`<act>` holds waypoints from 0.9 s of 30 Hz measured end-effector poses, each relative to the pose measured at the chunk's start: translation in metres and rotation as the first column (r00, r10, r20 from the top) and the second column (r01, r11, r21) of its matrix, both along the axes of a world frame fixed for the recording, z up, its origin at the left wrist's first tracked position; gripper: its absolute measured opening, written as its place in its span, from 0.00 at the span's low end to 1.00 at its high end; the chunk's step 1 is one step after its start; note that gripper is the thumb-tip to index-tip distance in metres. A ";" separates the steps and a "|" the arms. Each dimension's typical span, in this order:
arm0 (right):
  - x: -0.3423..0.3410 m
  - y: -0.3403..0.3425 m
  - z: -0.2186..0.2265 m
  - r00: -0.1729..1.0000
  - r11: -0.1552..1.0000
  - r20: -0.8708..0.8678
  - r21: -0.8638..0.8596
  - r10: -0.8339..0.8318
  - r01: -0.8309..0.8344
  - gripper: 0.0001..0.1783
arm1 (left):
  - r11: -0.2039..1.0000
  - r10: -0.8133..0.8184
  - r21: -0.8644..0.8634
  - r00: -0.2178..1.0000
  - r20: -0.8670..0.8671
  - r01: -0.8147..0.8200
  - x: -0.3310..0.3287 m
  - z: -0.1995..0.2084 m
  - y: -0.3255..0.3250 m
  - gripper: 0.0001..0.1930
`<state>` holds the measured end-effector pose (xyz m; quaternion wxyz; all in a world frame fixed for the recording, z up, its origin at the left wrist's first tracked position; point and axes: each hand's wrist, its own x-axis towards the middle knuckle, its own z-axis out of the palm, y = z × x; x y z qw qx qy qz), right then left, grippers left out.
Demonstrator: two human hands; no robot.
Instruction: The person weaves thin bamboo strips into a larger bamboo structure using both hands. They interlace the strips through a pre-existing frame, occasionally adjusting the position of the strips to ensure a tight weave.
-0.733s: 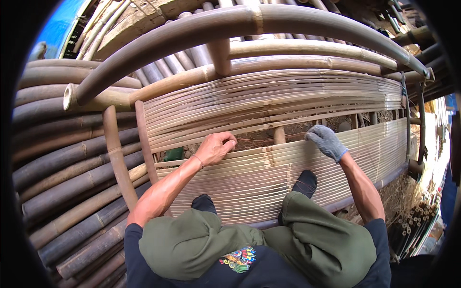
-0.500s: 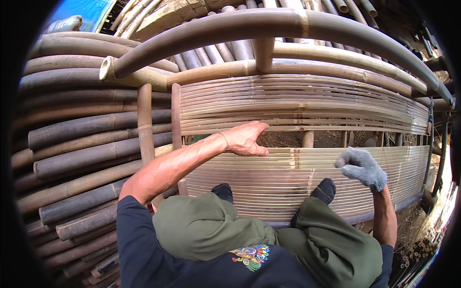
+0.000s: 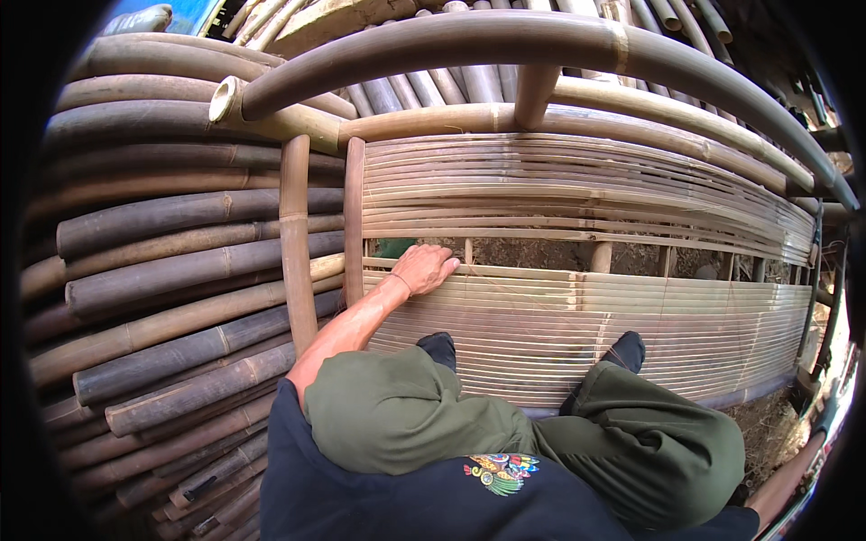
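left hand [image 3: 428, 269] at the slats [image 3: 505, 311]

fingers bent, it rests at the top edge of the lower slats in the bamboo frame [image 3: 354, 207]; whether it grips, i cannot tell. the right hand [image 3: 824, 418] is far right, its grip unclear.

— What borders the pole stack [image 3: 153, 296] on its far side?
— A greyish bundle [image 3: 142, 18], just beyond the stack; likewise beyond it, a blue sheet [image 3: 191, 16].
— And rightward of its far end?
— Thin pale canes [image 3: 278, 20], then further bamboo poles [image 3: 483, 84].
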<state>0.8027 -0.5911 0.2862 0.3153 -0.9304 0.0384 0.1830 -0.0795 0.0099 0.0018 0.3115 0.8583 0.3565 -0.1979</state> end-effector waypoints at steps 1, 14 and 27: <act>-0.010 -0.008 -0.011 0.997 0.979 -0.043 -0.193 0.057 -0.064 0.28 | 1.000 0.019 0.004 1.000 0.023 -0.019 0.001 -0.007 -0.007 0.18; -0.570 0.445 -0.146 -0.309 -0.294 -0.003 -0.309 0.951 -0.904 0.15 | 0.981 0.192 -0.032 0.967 0.165 -0.190 -0.014 -0.031 -0.022 0.27; -0.723 0.473 -0.268 0.298 0.307 0.080 -0.149 0.951 -0.940 0.17 | 0.981 0.117 -0.169 0.987 0.108 -0.098 -0.011 -0.032 -0.011 0.23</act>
